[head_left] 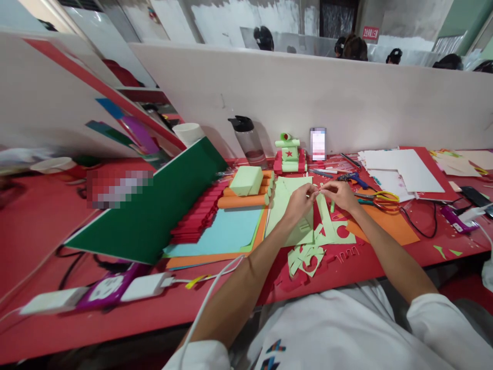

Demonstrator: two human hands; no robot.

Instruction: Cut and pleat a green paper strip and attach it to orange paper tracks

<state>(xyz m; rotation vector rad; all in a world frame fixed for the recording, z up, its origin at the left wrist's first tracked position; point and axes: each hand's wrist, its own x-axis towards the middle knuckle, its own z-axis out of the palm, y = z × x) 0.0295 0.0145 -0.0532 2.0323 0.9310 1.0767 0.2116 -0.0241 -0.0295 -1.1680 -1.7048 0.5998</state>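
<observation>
My left hand and my right hand meet fingertip to fingertip above the table. Both are closed in a pinch, and whatever lies between the fingers is too small to make out. Beneath them are light green paper sheets and a cut strip of green paper. Green paper scraps, some with round holes, lie nearer my body. Beyond the hands stands a green and red paper model with a red star on its front. A small rolled green piece rests by my right hand.
Left of the hands, a green paper block sits on orange paper rolls, beside folded red paper strips. Scissors and pliers lie to the right. A bottle, phone and leaning green board stand around. A white cable crosses my left arm.
</observation>
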